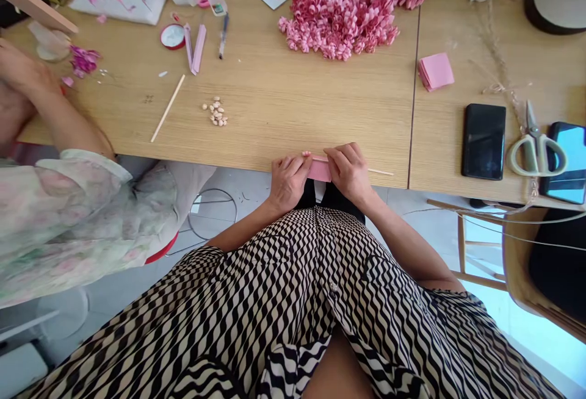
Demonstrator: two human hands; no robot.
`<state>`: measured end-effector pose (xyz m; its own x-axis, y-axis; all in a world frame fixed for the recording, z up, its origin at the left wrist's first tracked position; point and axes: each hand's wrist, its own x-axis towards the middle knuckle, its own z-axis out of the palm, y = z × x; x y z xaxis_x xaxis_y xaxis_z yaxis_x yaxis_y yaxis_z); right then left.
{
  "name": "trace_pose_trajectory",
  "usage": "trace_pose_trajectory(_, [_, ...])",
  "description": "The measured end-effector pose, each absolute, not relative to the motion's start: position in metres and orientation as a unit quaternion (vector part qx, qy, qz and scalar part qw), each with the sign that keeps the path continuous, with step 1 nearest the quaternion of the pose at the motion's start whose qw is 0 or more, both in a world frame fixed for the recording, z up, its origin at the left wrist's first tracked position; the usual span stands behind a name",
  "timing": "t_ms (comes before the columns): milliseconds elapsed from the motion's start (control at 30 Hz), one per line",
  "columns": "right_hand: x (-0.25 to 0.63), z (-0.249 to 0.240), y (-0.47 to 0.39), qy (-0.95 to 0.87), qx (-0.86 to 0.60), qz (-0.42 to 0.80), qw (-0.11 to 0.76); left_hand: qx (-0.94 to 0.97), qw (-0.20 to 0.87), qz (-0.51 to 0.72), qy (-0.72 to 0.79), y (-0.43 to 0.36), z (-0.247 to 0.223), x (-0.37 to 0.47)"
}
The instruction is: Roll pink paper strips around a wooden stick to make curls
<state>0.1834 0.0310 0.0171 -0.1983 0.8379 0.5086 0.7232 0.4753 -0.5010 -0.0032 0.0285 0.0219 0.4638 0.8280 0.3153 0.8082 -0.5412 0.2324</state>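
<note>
At the table's front edge, a small pink sheet [319, 170] is stretched between my two hands. My left hand [289, 178] pinches its left end, fingers closed. The other end is gripped by my right hand [348, 170], whose fingers are also closed. A thin pale stick [381, 172] pokes out to the right from under my right hand; how it meets the sheet is hidden. Further back on the right lies a stack of pink squares [436, 71]. A large heap of curled pink flower pieces [343, 11] fills the back middle.
On the left, a co-worker's arm [68, 103] rests at the table. Between us lie a wooden stick [168, 108], several pale beads [218, 112], a pen [223, 36] and a tape roll [173, 36]. To the right are a black phone [484, 141] and scissors [536, 152].
</note>
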Motion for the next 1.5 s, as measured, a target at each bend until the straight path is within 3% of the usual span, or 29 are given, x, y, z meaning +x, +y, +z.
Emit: trace_pose_trajectory(1500, [0.1845, 0.0171, 0.0314, -0.762, -0.510, 0.099, 0.387, 0.856, 0.023, 0.197, 0.478, 0.0246, 0.0208, -0.0001])
